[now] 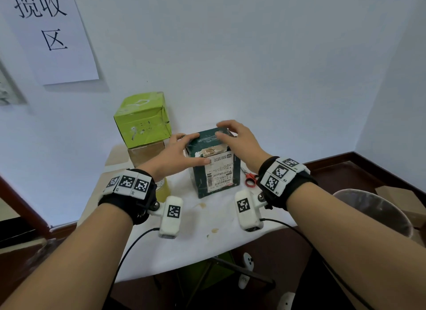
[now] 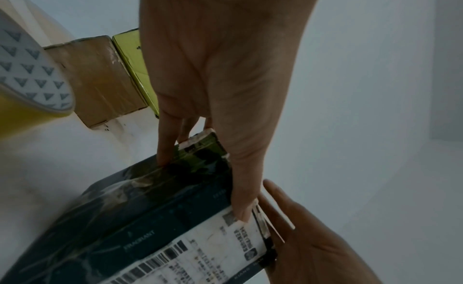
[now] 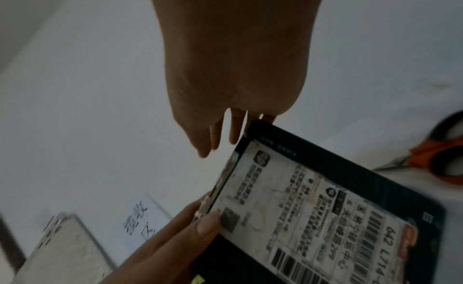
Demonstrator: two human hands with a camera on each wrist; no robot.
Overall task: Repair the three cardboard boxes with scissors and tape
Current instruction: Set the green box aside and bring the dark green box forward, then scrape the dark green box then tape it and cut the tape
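The white-covered surface (image 1: 207, 247) stands in a corner of pale walls, with a paper sign (image 1: 49, 32) on the left wall. On it the dark green box (image 1: 215, 171) stands upright. The left hand (image 1: 175, 155) presses flat on the box's top front edge, and the right hand (image 1: 239, 141) is spread over the top. The scissors (image 1: 250, 178) lie just beside the box.

The right hand (image 3: 230, 70) stretches flat-fingered over the dark green box (image 3: 350, 179). The left hand (image 3: 170, 242) presses a thumb on its shipping label (image 3: 313, 209), and orange-handled scissors (image 3: 438, 149) lie nearby.

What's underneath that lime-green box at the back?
A brown cardboard box with glossy tape on it, resting on the white table. The lime-green box covers its top face, so any damage there cannot be seen.
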